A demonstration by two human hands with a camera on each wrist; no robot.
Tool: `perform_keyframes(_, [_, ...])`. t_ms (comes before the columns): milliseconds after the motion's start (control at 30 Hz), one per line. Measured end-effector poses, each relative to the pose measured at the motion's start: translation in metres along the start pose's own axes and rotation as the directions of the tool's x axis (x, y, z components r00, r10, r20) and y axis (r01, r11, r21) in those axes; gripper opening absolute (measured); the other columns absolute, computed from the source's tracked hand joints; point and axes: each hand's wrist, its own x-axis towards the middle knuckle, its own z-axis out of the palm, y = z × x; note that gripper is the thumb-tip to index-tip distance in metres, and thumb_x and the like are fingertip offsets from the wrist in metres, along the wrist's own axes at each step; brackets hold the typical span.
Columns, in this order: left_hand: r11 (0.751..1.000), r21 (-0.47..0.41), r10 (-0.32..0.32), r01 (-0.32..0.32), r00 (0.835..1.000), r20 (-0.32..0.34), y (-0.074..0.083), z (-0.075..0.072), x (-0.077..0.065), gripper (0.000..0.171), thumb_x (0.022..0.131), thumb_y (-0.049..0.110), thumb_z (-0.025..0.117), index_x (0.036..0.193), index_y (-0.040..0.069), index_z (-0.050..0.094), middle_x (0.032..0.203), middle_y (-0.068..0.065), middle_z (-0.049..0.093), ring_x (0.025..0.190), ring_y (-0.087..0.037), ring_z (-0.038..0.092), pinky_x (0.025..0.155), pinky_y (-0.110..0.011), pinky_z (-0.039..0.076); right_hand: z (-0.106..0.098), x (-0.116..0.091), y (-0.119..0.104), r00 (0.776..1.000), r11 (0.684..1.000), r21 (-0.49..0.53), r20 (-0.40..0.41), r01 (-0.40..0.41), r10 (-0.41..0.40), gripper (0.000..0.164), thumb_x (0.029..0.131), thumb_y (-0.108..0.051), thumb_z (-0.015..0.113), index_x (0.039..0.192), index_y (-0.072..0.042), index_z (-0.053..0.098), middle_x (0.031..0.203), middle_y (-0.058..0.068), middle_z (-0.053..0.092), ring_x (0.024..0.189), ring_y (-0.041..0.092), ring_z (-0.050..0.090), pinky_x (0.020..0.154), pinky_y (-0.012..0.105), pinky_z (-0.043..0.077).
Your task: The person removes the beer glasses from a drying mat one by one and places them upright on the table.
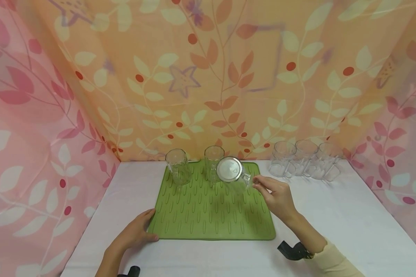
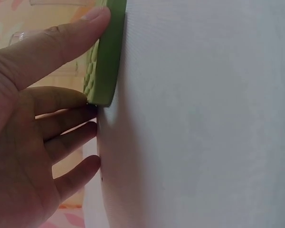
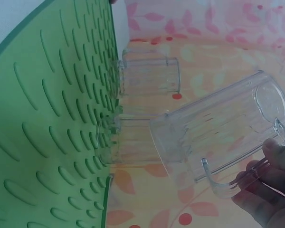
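Note:
My right hand (image 1: pixel 277 196) grips the handle of a clear glass mug (image 1: pixel 230 169) above the back right of a green ridged mat (image 1: pixel 211 219). In the right wrist view this mug (image 3: pixel 218 123) is tilted, its mouth toward the mat and its base away from it. Two more clear mugs, one at the left (image 1: pixel 178 171) and one nearer the middle (image 1: pixel 212 163), stand at the back of the mat. My left hand (image 1: pixel 135 231) touches the mat's front left corner; in the left wrist view the thumb (image 2: pixel 61 47) lies against its edge, fingers extended.
Three clear mugs (image 1: pixel 303 159) stand close together on the white tablecloth (image 1: pixel 332 215) at the back right. Behind the table hangs a leaf-patterned orange curtain (image 1: pixel 159 107), with pink cloth at both sides. A black strap piece (image 1: pixel 292 251) is on my right wrist.

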Motion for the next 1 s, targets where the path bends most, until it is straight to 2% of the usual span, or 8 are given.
perform_keyframes(267, [1.000,-0.019,-0.008,0.008,1.000,0.010,0.000,-0.001,0.001,0.105,0.062,0.028,0.090,0.145,-0.009,0.037,0.151,-0.027,0.037,0.140,-0.049,0.031,0.113,-0.063,0.029,-0.002,0.001,0.000,0.998,0.997,-0.051,-0.001,0.064,-0.064,0.032,0.063,0.011,0.081,0.093,0.003,0.074,0.087,0.010,0.076,0.074,0.022,0.073,0.069,0.014,0.057])
perform_keyframes(433, [0.999,-0.031,0.017,-0.017,1.000,-0.001,-0.002,-0.001,0.002,0.102,0.063,0.029,0.089,0.143,-0.009,0.039,0.150,-0.027,0.038,0.140,-0.049,0.031,0.113,-0.063,0.029,-0.003,0.004,-0.002,0.994,0.992,-0.069,-0.002,0.110,-0.110,0.035,0.062,0.010,0.082,0.095,0.001,0.075,0.087,0.009,0.076,0.075,0.022,0.073,0.069,0.017,0.058])
perform_keyframes(567, [0.995,-0.094,0.010,-0.014,0.999,-0.043,-0.001,-0.003,0.004,0.092,0.074,0.033,0.083,0.145,-0.005,0.039,0.151,-0.028,0.036,0.141,-0.050,0.029,0.113,-0.065,0.027,-0.003,0.006,-0.001,0.988,0.986,-0.072,-0.007,0.153,-0.154,0.037,0.060,0.010,0.082,0.095,0.000,0.074,0.085,0.008,0.076,0.075,0.022,0.073,0.067,0.020,0.058])
perform_keyframes(700, [0.979,-0.203,-0.011,-0.016,0.992,-0.128,0.002,-0.004,0.009,0.074,0.087,0.032,0.072,0.147,0.004,0.040,0.152,-0.024,0.037,0.142,-0.048,0.029,0.113,-0.066,0.027,-0.003,0.009,0.000,0.984,0.981,-0.075,0.000,0.177,-0.177,0.033,0.063,0.007,0.081,0.095,-0.001,0.074,0.085,0.007,0.076,0.075,0.022,0.073,0.066,0.023,0.058])
perform_keyframes(800, [0.960,-0.266,0.032,-0.086,0.979,-0.200,0.008,-0.002,0.014,0.060,0.092,0.027,0.067,0.143,0.005,0.046,0.148,-0.021,0.046,0.139,-0.045,0.037,0.113,-0.062,0.033,-0.004,0.009,0.000,0.984,0.981,-0.080,0.019,0.178,-0.177,0.018,0.080,-0.009,0.077,0.096,-0.001,0.074,0.086,0.008,0.076,0.077,0.021,0.073,0.066,0.024,0.059])
perform_keyframes(867, [0.944,-0.295,0.076,-0.149,0.967,-0.245,0.013,-0.001,0.016,0.051,0.093,0.022,0.066,0.139,0.003,0.051,0.142,-0.019,0.054,0.134,-0.042,0.046,0.111,-0.057,0.039,-0.005,0.008,0.000,0.984,0.980,-0.087,0.036,0.177,-0.175,0.021,0.089,-0.021,0.069,0.096,-0.001,0.074,0.087,0.008,0.076,0.079,0.021,0.073,0.068,0.025,0.059])
perform_keyframes(933, [0.925,-0.321,0.115,-0.203,0.955,-0.274,0.018,0.001,0.019,0.046,0.094,0.019,0.065,0.135,0.001,0.055,0.135,-0.016,0.060,0.127,-0.037,0.054,0.107,-0.048,0.046,-0.005,0.007,0.000,0.981,0.977,-0.096,0.044,0.190,-0.187,0.025,0.092,-0.023,0.065,0.096,0.000,0.073,0.088,0.009,0.076,0.079,0.021,0.073,0.069,0.026,0.059])
perform_keyframes(1000, [0.901,-0.365,0.135,-0.235,0.951,-0.279,0.025,0.002,0.022,0.043,0.094,0.019,0.065,0.132,0.000,0.057,0.130,-0.015,0.063,0.121,-0.031,0.059,0.102,-0.037,0.051,-0.005,0.007,-0.001,0.978,0.973,-0.102,0.046,0.207,-0.203,0.020,0.087,-0.017,0.070,0.097,0.000,0.073,0.089,0.009,0.076,0.079,0.022,0.073,0.069,0.027,0.059])
